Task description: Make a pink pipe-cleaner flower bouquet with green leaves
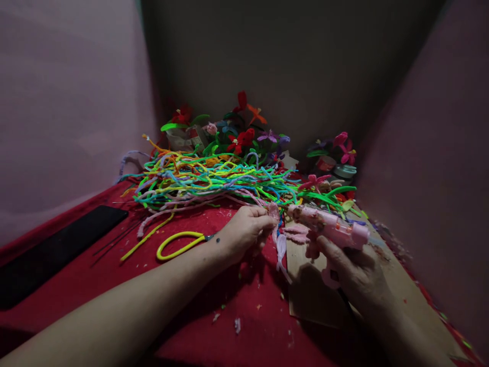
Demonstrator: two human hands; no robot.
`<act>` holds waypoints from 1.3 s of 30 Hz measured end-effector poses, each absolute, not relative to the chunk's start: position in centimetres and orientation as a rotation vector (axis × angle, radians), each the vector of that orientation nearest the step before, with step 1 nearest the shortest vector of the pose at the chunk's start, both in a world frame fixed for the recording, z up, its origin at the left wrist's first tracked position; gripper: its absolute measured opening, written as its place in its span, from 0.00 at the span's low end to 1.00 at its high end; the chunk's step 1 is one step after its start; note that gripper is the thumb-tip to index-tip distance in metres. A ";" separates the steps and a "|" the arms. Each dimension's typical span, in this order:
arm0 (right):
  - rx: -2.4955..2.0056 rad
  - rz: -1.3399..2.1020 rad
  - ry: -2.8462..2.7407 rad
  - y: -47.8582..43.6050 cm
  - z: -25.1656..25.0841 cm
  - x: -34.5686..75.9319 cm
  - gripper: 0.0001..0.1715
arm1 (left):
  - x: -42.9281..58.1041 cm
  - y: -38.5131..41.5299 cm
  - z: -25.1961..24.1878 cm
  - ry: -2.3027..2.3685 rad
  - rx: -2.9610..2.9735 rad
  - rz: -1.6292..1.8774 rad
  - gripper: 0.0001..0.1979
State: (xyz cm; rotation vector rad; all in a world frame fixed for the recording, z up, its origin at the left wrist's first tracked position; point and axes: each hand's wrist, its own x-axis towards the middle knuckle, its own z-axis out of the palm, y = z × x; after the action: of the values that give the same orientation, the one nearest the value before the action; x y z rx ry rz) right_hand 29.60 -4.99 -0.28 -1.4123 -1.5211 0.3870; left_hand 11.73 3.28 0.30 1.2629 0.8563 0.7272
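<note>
My left hand (pixel 252 227) pinches a small pink pipe-cleaner petal (pixel 273 211) between thumb and fingers. Wrapped around the handle of a pink hot glue gun (pixel 328 224) is my right hand (pixel 355 265). The gun's nozzle points left, close to the petal; whether it touches cannot be made out. Below the nozzle lie more pale pink petals (pixel 297 233). A looped lilac pipe-cleaner piece (pixel 281 250) hangs or lies just under my left fingers. Yellow-handled pliers or scissors (pixel 181 244) rest by my left wrist, their head hidden behind it.
A large heap of coloured pipe cleaners (pixel 214 178) spreads across the red cloth (pixel 237 295). Behind it stand pipe-cleaner flowers (pixel 240 140) and jars (pixel 344 173). A cardboard sheet (pixel 311 300) lies under the glue gun. At left is a long black object (pixel 64 244).
</note>
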 end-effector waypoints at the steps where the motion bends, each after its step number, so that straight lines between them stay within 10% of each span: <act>1: -1.430 0.390 -1.517 -5.0 -0.2 29.6 0.19 | 11.7 3.3 0.4 0.859 1.264 0.729 0.13; 39: -1.464 0.414 -1.450 -5.2 -0.6 29.7 0.17 | 11.5 3.5 0.3 0.830 1.275 0.748 0.12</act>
State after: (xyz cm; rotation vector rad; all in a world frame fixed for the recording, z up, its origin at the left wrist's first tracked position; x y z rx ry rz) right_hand 29.66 -5.19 -0.60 -1.4635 -1.4501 0.4138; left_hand 11.46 3.54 0.31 1.2752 0.8304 0.7478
